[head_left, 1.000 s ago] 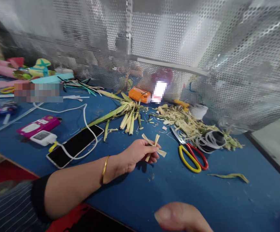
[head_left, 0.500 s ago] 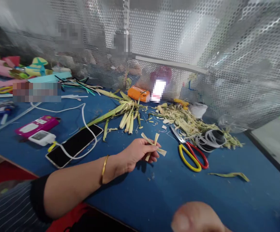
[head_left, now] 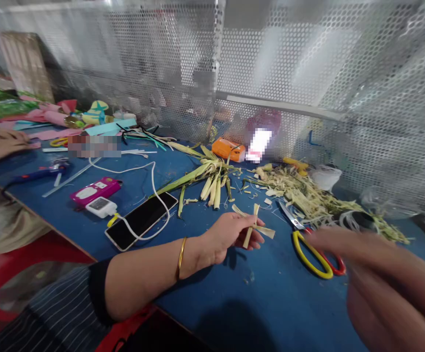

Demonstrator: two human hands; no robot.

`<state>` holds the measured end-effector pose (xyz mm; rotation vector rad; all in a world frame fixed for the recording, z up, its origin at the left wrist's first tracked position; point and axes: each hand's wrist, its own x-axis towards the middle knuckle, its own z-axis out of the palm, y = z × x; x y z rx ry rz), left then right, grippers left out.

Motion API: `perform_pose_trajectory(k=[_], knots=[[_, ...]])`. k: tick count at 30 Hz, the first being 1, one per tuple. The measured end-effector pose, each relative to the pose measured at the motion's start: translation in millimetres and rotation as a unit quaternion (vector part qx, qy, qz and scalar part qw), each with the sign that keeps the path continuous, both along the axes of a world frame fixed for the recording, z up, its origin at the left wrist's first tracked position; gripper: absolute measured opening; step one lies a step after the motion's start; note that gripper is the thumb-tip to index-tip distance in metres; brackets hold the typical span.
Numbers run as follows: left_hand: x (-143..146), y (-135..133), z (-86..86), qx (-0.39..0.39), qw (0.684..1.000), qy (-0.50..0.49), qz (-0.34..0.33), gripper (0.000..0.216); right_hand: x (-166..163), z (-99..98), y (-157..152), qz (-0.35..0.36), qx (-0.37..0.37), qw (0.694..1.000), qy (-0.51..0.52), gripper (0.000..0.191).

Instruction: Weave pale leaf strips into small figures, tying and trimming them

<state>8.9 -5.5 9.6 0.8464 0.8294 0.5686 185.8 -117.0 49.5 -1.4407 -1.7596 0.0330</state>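
Observation:
Pale corn husk strips (head_left: 267, 231) are crossed over each other in my left hand (head_left: 230, 234), pinched between thumb and fingers just above the blue table. At the right, my right hand (head_left: 373, 269) is smeared by motion and large in view; its fingertips reach over the handles of the scissors (head_left: 290, 215). Whether they touch the handles I cannot tell. The scissors lie with one yellow and one red handle, blades toward the back. Beyond my left hand lies a bunch of green and pale husks (head_left: 212, 171). A heap of husk scraps (head_left: 293, 188) is behind the scissors.
A black phone (head_left: 139, 225), a white cable and a magenta device (head_left: 95, 191) lie left of my forearm. An orange pack (head_left: 229, 148) and a lit phone (head_left: 259, 145) stand by the perforated metal screen. Another person's hands (head_left: 5, 141) are at the far left.
My right hand has come up from the bottom edge to the scissors' handles. My left hand keeps its pinch on the strips. The whole view has swung left, showing the other person's hands.

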Motion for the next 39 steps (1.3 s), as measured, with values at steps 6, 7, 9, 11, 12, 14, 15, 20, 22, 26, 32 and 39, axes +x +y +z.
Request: perform_pose_trajectory(k=[6,7,9,11,12,14,15,20,22,26,32,39], knots=[[2.2,-0.3,-3.3,0.031,0.999,-0.001,-0.011,0.023,-9.6,-31.2,44.2,0.038,-0.227,0.967,0.111,0.035],[2.9,-0.8,-4.4,0.038,0.999,-0.002,-0.017,0.021,-11.1,-37.6,47.0,0.042,-0.242,0.961,0.128,0.034],[4.0,-2.1,-5.7,0.046,0.999,-0.003,-0.027,0.021,-13.8,-46.2,48.8,0.040,-0.255,0.952,0.167,0.030],[4.9,-3.2,-5.3,0.063,0.997,0.023,-0.025,0.025,-15.6,-49.6,48.3,0.046,-0.264,0.945,0.188,0.028],[5.3,-3.6,-4.6,0.075,0.996,0.033,-0.025,0.026,-16.2,-50.1,47.9,0.048,-0.262,0.946,0.187,0.028],[6.5,-3.5,-3.4,0.107,0.993,0.051,-0.022,0.024,-17.7,-50.0,47.7,0.043,-0.242,0.956,0.161,0.028],[7.0,-2.8,-3.2,0.123,0.991,0.058,-0.019,0.023,-18.6,-49.7,47.9,0.040,-0.224,0.963,0.141,0.028],[5.6,8.4,-7.7,0.207,0.973,0.100,-0.020,0.023,-10.0,-38.6,48.0,0.064,-0.186,0.979,-0.046,0.021],[3.1,15.2,-9.4,0.277,0.954,0.118,-0.003,0.026,10.3,-30.0,42.8,0.059,-0.228,0.964,-0.126,0.019],[-1.4,25.6,-7.2,0.336,0.926,0.172,-0.018,0.025,87.4,-22.7,16.6,-0.191,-0.249,0.896,-0.314,0.025],[-6.4,40.0,-3.6,0.317,0.919,0.232,-0.022,0.020,185.7,-56.2,-26.1,-0.285,-0.366,0.816,-0.345,0.033],[-16.2,56.4,-13.1,0.431,0.861,0.270,0.005,0.045,184.8,-57.5,-43.7,-0.348,-0.318,0.861,-0.193,0.022]])
